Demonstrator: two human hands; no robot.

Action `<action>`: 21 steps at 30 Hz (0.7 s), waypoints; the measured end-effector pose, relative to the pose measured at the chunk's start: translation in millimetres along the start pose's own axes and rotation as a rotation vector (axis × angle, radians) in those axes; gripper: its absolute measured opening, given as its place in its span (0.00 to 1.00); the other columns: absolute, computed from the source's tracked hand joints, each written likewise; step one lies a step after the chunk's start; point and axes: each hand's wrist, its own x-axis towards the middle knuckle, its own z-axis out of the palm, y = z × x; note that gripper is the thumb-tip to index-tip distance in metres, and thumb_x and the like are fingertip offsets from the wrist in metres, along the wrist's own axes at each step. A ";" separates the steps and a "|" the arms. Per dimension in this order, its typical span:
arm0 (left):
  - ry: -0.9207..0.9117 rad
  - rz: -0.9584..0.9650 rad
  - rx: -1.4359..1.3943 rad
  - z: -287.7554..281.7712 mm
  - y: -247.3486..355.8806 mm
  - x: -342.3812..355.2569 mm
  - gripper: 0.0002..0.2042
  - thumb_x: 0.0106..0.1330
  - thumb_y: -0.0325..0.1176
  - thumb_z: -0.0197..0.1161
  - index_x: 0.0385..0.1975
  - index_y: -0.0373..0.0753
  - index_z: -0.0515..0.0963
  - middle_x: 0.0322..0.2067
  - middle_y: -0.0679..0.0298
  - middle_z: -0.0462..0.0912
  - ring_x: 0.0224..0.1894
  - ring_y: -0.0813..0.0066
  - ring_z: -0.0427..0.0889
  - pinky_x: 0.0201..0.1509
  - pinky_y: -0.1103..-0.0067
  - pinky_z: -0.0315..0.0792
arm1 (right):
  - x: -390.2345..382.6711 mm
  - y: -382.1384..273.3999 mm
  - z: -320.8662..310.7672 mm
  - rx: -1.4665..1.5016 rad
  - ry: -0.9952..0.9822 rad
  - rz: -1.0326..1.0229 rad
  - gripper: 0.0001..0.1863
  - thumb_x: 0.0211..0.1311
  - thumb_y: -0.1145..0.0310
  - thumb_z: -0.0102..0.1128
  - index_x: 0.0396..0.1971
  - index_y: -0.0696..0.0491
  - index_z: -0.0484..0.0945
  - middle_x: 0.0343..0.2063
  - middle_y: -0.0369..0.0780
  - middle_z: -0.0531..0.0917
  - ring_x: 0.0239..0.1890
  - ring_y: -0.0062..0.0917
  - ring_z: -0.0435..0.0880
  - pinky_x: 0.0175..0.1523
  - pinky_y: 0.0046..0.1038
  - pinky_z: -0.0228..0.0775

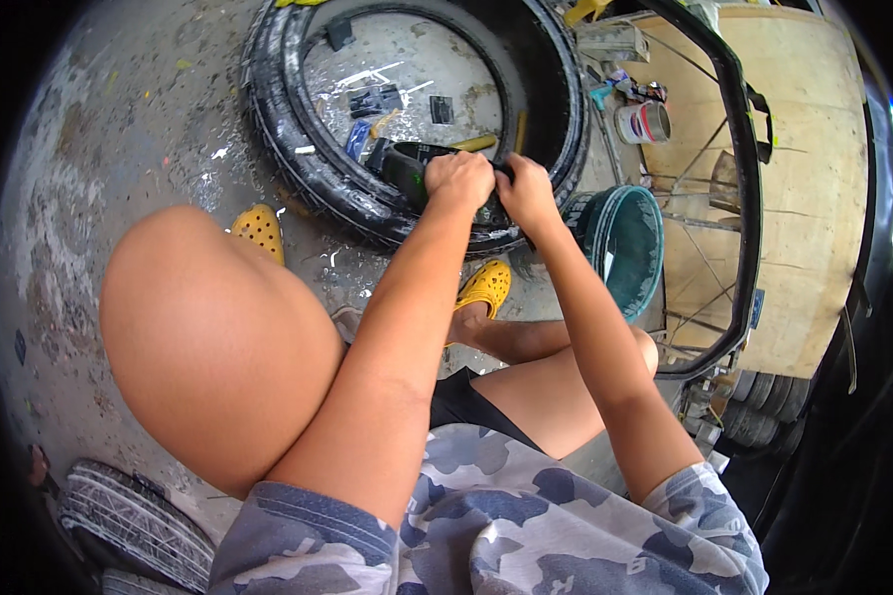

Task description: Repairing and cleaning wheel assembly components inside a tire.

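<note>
A large black tire [313, 193] lies on its side on the floor in front of me, its sidewall wet or shiny. Over its near rim my left hand [458, 178] is closed on a dark, rubbery-looking piece [404, 171] with a small green mark. My right hand [526, 190], also closed, is right beside the left one and seems to grip the same dark piece. My fingers hide most of it, so its exact kind cannot be told. Within the tire's ring are a yellow stick [474, 143], a blue item [357, 140] and several small black pieces [375, 101].
A green bucket [633, 248] stands right of the tire, near a white tub [645, 123]. A black frame [744, 198] rises before a plywood board [814, 188] at the right. More tires [134, 526] lie at the lower left. My feet wear yellow clogs [486, 287].
</note>
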 end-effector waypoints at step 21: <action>0.059 0.005 -0.023 0.9 1.9 -0.2 0.11 0.59 0.32 0.53 0.34 0.39 0.83 0.39 0.55 0.83 0.43 0.60 0.83 0.45 0.70 0.76 | 0.4 -7.9 -0.8 0.092 0.131 -0.002 0.08 0.50 0.74 0.59 0.27 0.63 0.72 0.25 0.53 0.75 0.32 0.51 0.75 0.38 0.42 0.67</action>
